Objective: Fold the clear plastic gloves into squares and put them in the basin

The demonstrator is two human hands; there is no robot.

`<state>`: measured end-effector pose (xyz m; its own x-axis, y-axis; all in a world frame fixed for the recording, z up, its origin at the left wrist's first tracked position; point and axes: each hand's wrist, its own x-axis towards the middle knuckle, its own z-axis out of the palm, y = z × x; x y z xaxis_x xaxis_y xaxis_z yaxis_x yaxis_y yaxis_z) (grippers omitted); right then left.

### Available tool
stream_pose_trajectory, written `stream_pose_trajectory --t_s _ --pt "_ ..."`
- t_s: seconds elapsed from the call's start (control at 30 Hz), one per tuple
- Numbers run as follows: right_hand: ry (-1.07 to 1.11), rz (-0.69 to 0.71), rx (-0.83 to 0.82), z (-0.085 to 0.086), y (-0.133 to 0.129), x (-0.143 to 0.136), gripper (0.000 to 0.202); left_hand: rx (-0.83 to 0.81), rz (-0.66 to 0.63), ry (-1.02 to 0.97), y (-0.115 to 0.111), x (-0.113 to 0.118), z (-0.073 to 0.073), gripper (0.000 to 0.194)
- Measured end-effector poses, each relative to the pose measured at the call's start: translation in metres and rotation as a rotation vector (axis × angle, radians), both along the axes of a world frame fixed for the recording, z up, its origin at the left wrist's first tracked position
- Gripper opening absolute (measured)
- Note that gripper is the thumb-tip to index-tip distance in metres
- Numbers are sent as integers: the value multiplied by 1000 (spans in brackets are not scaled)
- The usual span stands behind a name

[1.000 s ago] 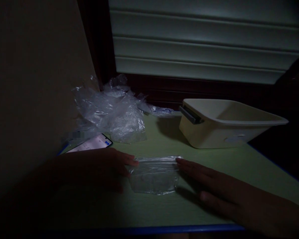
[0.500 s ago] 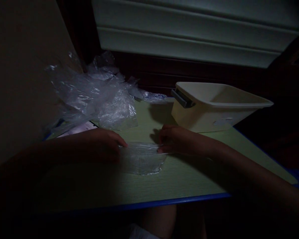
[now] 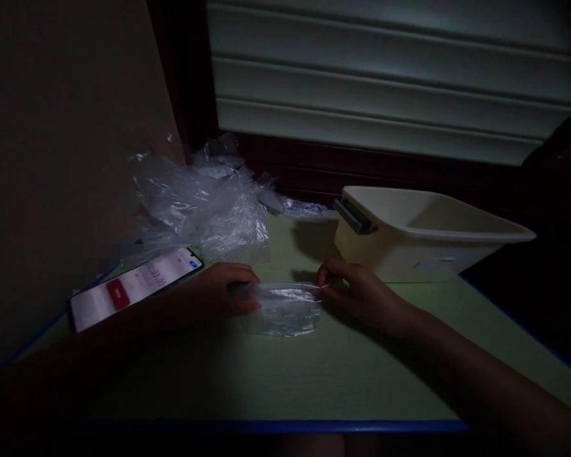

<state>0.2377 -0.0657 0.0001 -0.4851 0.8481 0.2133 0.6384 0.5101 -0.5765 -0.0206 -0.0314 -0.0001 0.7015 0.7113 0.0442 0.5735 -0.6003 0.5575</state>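
Observation:
A small clear plastic bag (image 3: 288,314) is stretched between my two hands just over the light green tabletop (image 3: 285,381). My left hand (image 3: 231,291) pinches its left top corner. At the top right corner, my right hand (image 3: 349,289) grips it between thumb and fingers. The bag's upper edge runs nearly straight from hand to hand, and its lower part hangs wrinkled towards me. Behind my left hand lies a crumpled heap of clear plastic bags (image 3: 214,212).
A phone (image 3: 137,285) with a lit screen and a red button lies by my left forearm. The cream plastic bin (image 3: 400,254) with a dark handle stands at the back right. A wall rises at the left, and slatted panels (image 3: 361,82) stand behind the blue-edged table.
The view has tilted up and shifted left, bringing the whole phone into sight. My grip on the bag has altered slightly: its top edge now looks tauter.

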Motion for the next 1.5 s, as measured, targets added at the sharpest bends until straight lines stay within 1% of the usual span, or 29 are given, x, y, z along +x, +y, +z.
stream_pose_trajectory --t_s 0.17,0.3,0.33,0.43,0.47,0.5,0.6,0.67,0.73,0.87,0.93,1.03,1.13,1.23,1.33,1.4,1.47,1.5 --pt "20 -5 21 -2 1 1 6 -58 -8 -37 2 0 -3 21" --pt "130 -15 -23 -8 3 2 5 -51 9 -34 1 1 -3 18" --pt "169 -16 -55 -11 4 2 12 -53 21 -30 0 1 -3 18" --pt "259 -21 -172 -17 7 2 46 -37 59 -11 -1 3 -3 19" --pt "273 -13 -199 -19 8 1 51 -34 65 -6 -1 3 -3 20" --pt "277 -2 -211 -20 8 1 49 -33 66 -2 -1 3 -2 21" --pt "234 20 -201 -20 9 0 26 -48 47 -4 -1 3 -1 21" --pt "194 4 -182 -20 8 -1 17 -54 23 -12 -1 3 0 21" --pt "160 -16 -154 -19 6 -1 14 -41 -3 -18 -1 2 0 20" --pt "102 -17 -48 -14 3 0 7 42 -60 -42 0 0 -1 15" --pt "56 -5 20 -11 2 0 7 98 -101 -67 1 0 -4 13" --pt "-5 19 99 -7 0 0 11 164 -162 -108 3 -3 -7 12" --pt "-59 36 146 -7 0 0 13 184 -206 -121 3 -6 -8 13" --pt "-145 33 186 -8 -1 0 15 191 -211 -92 1 -8 -8 15" --pt "-230 34 214 -3 -5 -2 20 221 -198 -24 -3 -8 -7 17" --pt "-268 34 262 2 -11 -5 31 251 -183 41 -5 -6 -6 17" --pt "-285 43 347 7 -18 -10 44 290 -187 115 -7 -4 -6 17" --pt "-284 53 396 8 -22 -13 47 318 -191 149 -9 -2 -5 17"
